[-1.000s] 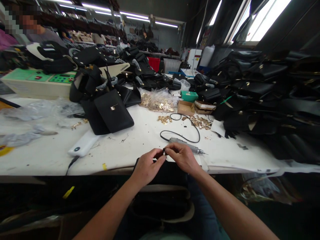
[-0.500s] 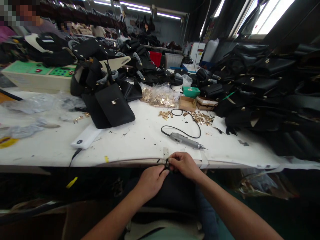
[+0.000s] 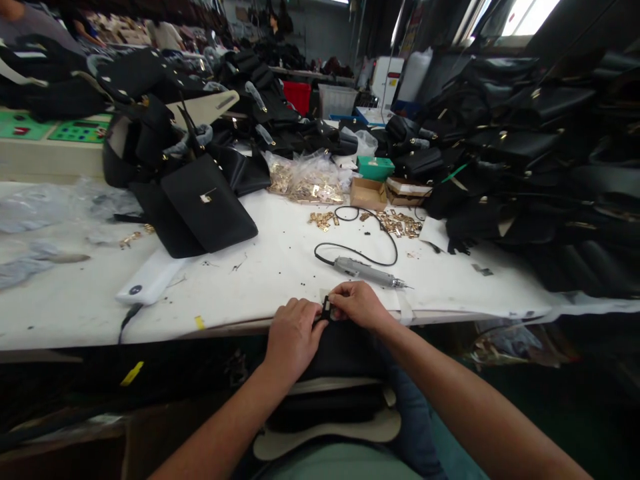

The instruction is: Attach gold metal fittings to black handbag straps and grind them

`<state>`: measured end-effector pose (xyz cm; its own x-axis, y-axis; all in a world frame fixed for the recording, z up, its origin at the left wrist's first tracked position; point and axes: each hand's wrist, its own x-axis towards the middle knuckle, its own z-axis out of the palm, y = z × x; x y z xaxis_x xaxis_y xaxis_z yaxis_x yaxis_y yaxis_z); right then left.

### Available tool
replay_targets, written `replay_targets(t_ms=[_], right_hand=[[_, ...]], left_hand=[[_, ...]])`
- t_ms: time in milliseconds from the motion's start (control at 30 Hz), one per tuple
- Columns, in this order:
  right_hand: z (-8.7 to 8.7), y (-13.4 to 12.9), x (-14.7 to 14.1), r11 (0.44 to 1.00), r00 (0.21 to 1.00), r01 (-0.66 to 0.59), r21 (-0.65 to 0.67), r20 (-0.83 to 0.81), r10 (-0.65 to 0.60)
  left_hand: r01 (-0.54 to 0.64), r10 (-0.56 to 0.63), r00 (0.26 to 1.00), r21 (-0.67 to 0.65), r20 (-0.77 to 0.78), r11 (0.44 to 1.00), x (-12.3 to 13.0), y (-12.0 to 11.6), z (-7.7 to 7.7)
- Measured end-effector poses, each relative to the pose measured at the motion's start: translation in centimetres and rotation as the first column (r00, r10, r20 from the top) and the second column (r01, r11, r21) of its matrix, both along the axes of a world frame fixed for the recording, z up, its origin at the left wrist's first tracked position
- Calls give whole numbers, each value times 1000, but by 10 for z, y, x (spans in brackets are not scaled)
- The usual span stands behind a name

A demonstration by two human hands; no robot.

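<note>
At the table's front edge my left hand [image 3: 295, 333] is closed, thumb and fingers pinching a small black piece with a pale rectangular opening [image 3: 327, 307]. Fingertips of my right hand [image 3: 357, 305] pinch the same piece from the other side. Just below it a black leather bag [image 3: 345, 353] lies across my lap; whether the piece is part of this bag I cannot tell. Beyond my hands a grey electric screwdriver [image 3: 370, 272] rests on the white tabletop, its bit pointing right. Gold metal fittings [image 3: 400, 223] lie loose behind it.
A black bag with a gold clasp [image 3: 210, 203] stands left of centre, a white power bank [image 3: 150, 277] in front of it. Behind are plastic bags of gold parts [image 3: 310, 179], a cardboard box [image 3: 369, 193] and a green box [image 3: 375, 168]. Black bags [image 3: 525, 160] pile up at right.
My left hand has turned more upright, with its fingers over the table edge. The small black piece is raised slightly. My view has shifted, so the table appears higher and further left.
</note>
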<state>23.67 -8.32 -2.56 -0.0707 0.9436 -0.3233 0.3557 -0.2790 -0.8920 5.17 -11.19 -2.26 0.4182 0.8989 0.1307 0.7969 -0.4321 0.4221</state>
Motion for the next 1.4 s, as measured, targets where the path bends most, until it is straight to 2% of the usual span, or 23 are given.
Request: replay_targets(t_ms=[133, 300, 400, 533, 700, 933, 1100, 1400], right_hand=[[8, 11, -3, 998, 986, -40, 43, 165, 32], [6, 20, -3, 998, 972, -61, 3, 228, 59], [2, 21, -1, 988, 942, -110, 104, 329, 70], [-4, 20, 1, 966, 898, -130, 224, 439, 20], [-8, 12, 2, 951, 897, -170, 257, 441, 41], [-2, 0, 4, 941, 918, -214, 262, 384, 102], [0, 4, 3, 946, 915, -218, 241, 387, 113], [0, 13, 9, 961, 911, -238, 142, 375, 170]], left_hand=[[2, -2, 1000, 15, -25, 1000, 2, 10, -1], [88, -87, 996, 32, -22, 996, -3, 15, -5], [163, -158, 985, 71, -63, 984, -6, 15, -5], [239, -223, 964, 101, -143, 966, -5, 17, 3], [274, -255, 948, 78, -190, 959, -2, 17, 10], [283, -265, 947, 81, -181, 956, -6, 17, 2], [302, -286, 945, 84, -158, 950, -8, 20, 1], [388, -362, 898, 63, -250, 919, -10, 27, 9]])
